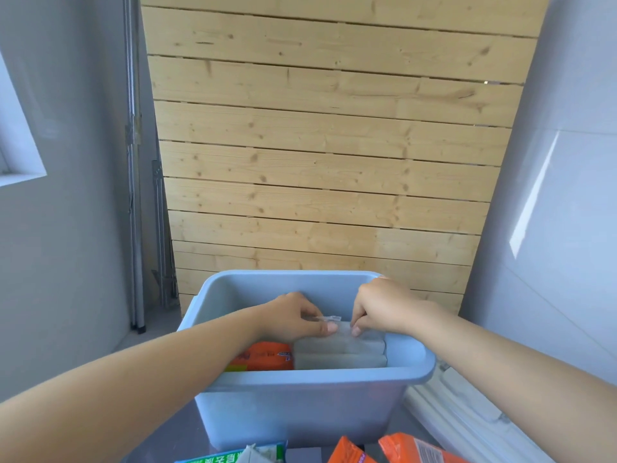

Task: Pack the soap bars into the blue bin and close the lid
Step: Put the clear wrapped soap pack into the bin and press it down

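Orange packs (414,449) and a green pack (230,457) are lying nearest, at the bottom edge. Just beyond, the bin (300,409) is standing open, holding an orange pack (263,357) beside wrapped grey bars (340,354). Inside it, the left hand (293,317) and right hand (380,307) are both pinching the bars' clear wrap (330,318) with curled fingers. Wood planks (334,145) are standing behind.

The bin (300,406) is pale blue. Inside it lie grey soap bars (340,354) and an orange packet (263,357). Orange packets (410,449) and a green-and-white packet (230,457) lie in front; knotty pale wooden planks (327,155) stand behind.
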Demonstrator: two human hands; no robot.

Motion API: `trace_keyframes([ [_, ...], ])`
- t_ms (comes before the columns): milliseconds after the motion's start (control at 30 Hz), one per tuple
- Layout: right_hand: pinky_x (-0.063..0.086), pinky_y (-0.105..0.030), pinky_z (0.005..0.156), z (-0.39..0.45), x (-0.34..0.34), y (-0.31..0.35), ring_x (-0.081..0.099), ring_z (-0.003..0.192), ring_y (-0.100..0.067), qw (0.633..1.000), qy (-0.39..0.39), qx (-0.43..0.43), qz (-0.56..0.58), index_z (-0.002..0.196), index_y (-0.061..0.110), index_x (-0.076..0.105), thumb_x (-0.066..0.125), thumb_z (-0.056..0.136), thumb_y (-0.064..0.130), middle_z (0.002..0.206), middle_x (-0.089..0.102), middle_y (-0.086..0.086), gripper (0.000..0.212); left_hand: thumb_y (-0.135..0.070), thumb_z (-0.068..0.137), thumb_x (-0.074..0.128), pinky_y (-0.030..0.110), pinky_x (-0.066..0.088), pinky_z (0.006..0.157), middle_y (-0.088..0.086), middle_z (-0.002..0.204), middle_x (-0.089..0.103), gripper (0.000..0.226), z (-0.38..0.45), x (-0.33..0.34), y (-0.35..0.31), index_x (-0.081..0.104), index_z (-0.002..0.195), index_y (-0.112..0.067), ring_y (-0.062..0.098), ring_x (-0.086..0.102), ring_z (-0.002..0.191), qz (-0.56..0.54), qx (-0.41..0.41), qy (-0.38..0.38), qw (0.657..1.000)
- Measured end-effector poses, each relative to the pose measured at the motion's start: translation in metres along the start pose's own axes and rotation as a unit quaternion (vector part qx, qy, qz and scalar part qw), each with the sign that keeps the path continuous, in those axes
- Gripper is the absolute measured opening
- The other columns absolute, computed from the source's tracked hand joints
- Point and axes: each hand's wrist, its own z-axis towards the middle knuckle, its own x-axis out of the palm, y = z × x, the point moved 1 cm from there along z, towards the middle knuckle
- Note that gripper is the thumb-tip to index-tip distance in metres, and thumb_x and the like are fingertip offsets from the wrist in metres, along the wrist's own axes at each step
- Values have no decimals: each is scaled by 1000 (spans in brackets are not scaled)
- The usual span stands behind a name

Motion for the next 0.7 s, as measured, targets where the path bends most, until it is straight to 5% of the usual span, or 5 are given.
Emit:
trace_keyframes([
  [67, 41, -26, 71, 0, -4, -1, 61, 93, -16, 999, -6, -5, 37, 95, 23, 76, 70, 78, 32, 96, 75, 4, 20, -39, 89, 56, 28, 34, 64, -4, 61, 43, 40, 3, 0, 2, 52, 54, -21, 15, 39, 62, 25, -6, -34, 999],
  [167, 46, -25, 81, -1, -13, -2, 64, 96, -10, 995, 7, -24, 97, 101, 22, 74, 70, 79, 30, 104, 74, 7, 24, -33, 83, 64, 25, 45, 76, -6, 86, 62, 17, 8, 8, 2, 70, 91, -19, 12, 55, 82, 32, -47, -72, 996],
  [433, 43, -20, 52, -18, -29, -5, 63, 52, -5, 986, 65, -8, 154, 82, 25, 58, 69, 79, 35, 73, 71, 2, 14, -14, 72, 73, 19, 42, 59, -8, 76, 62, 20, 16, 8, -1, 56, 68, -25, 13, 56, 73, 23, -11, -148, 989],
  [567, 54, -23, 78, -15, -23, 4, 72, 89, -20, 977, 149, 8, 149, 108, 19, 61, 48, 94, 13, 99, 72, -5, 20, -25, 84, 60, 20, 45, 73, -7, 92, 70, 15, 10, 3, -1, 73, 91, -22, 10, 59, 83, 62, 19, -82, 995],
  [700, 47, -30, 97, -7, -19, 8, 65, 106, -16, 981, 156, -12, 114, 121, 20, 58, 64, 84, 11, 116, 68, 2, 39, -43, 88, 53, 24, 44, 86, -9, 106, 67, 29, 4, 0, -2, 66, 109, -27, 11, 58, 98, 103, 19, 3, 994],
])
